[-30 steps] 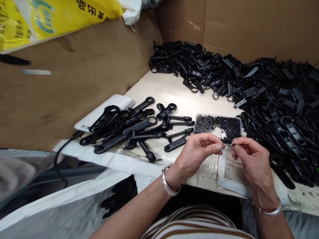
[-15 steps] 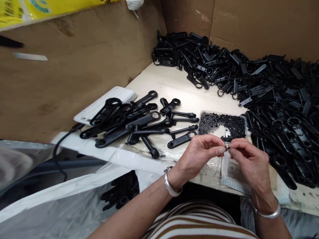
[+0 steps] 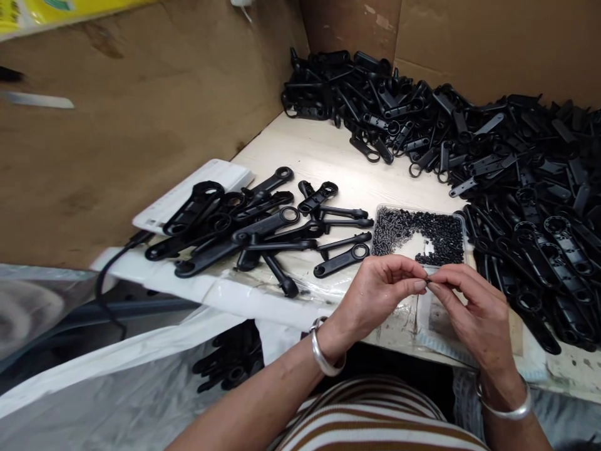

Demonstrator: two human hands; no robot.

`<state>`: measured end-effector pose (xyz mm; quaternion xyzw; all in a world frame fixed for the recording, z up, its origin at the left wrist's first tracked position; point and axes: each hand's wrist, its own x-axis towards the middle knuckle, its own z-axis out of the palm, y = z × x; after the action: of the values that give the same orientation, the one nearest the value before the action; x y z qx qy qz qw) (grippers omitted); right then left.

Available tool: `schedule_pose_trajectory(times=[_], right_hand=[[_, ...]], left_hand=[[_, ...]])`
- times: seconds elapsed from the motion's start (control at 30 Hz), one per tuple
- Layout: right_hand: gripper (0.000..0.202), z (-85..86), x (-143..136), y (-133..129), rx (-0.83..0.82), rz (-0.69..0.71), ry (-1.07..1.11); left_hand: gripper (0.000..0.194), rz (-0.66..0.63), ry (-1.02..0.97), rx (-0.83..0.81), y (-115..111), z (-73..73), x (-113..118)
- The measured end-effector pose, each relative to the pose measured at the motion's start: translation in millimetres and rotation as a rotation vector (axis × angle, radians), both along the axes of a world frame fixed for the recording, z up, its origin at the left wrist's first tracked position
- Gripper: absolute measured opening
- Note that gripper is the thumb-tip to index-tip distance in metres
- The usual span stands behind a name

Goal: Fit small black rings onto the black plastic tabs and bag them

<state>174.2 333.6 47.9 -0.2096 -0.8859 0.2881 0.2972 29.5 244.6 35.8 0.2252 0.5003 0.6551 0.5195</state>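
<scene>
My left hand (image 3: 382,291) and my right hand (image 3: 472,304) meet at their fingertips in front of a clear shallow box (image 3: 374,241). Each is closed in a pinch, thumb against forefinger. Between the fingertips shows a speck of something small and dark, too small to name. The box holds small black pieces (image 3: 446,241) on the right and tiny springs or similar grey-looking bits (image 3: 389,228) on the left, with a pale patch of its floor showing. Left of my hands lie loose black plastic arms with ring ends (image 3: 340,260).
A large heap of black plastic arms (image 3: 498,150) spreads along the back and right side of the table. A white flat device (image 3: 206,181) with a black cable (image 3: 106,269) lies at left, partly under more arms. Cardboard walls (image 3: 188,81) enclose the table. Below the edge hangs a pale bag (image 3: 154,382).
My fingertips have drawn closer together, and the small dark piece between them is now more covered. The view has shifted slightly; the parts on the table lie as before.
</scene>
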Motion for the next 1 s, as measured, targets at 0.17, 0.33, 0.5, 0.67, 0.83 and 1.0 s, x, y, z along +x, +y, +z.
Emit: schedule_pose_trajectory(times=[0.17, 0.33, 0.5, 0.67, 0.83, 1.0], right_hand=[[0.008, -3.3, 5.0, -6.2, 0.146, -0.078, 0.006], [0.016, -8.3, 11.1, -13.1, 0.245, -0.076, -0.012], [0.015, -12.4, 13.2, -16.3, 0.312, -0.099, -0.021], [0.009, -13.2, 10.9, -13.6, 0.277, -0.088, -0.039], [0.004, -15.3, 7.6, -11.6, 0.228, -0.077, -0.048], [0.006, -20.5, 8.7, -10.0, 0.166, -0.072, -0.067]], left_hand=[[0.005, 0.07, -0.024, -0.02, 2.3, -1.8, 9.9], [0.014, 0.085, -0.142, -0.043, 3.9, -4.6, 19.4], [0.034, 0.083, -0.217, -0.084, 3.5, -4.1, 23.0], [0.034, 0.088, -0.207, -0.082, 1.9, -5.6, 21.5], [0.015, 0.061, -0.126, -0.08, -3.1, -5.4, 17.1], [0.002, 0.046, -0.028, -0.09, -6.3, -7.8, 15.2]])
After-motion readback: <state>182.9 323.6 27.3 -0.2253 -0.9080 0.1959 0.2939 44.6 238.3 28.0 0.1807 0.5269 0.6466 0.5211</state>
